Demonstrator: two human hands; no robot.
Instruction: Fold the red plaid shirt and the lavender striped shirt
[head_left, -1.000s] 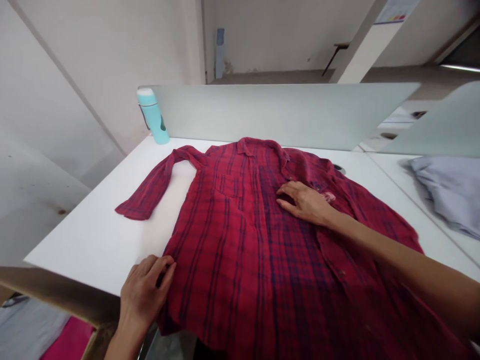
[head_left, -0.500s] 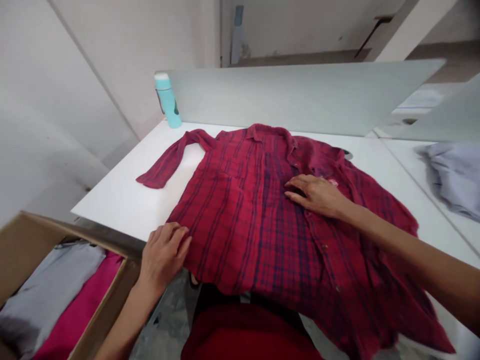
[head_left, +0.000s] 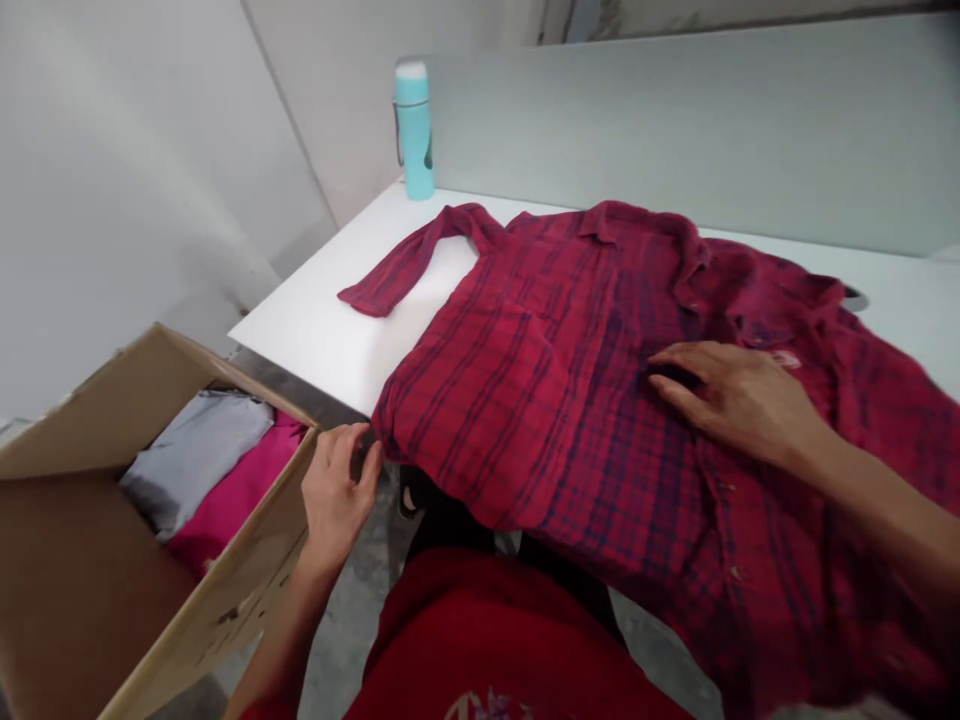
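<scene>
Currently, the plaid shirt (head_left: 517, 370) lies spread, unfolded, centre-right; the right hand (head_left: 739, 400) rests on it, fingers parted, empty; the left hand (head_left: 337, 490) curls at its edge, grip unclear.

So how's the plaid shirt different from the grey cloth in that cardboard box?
The plaid shirt is red with dark lines, while the grey cloth looks plain. The plaid shirt lies spread on the white table, hanging over its near edge; the grey cloth lies in the cardboard box. Both are fabric.
</scene>
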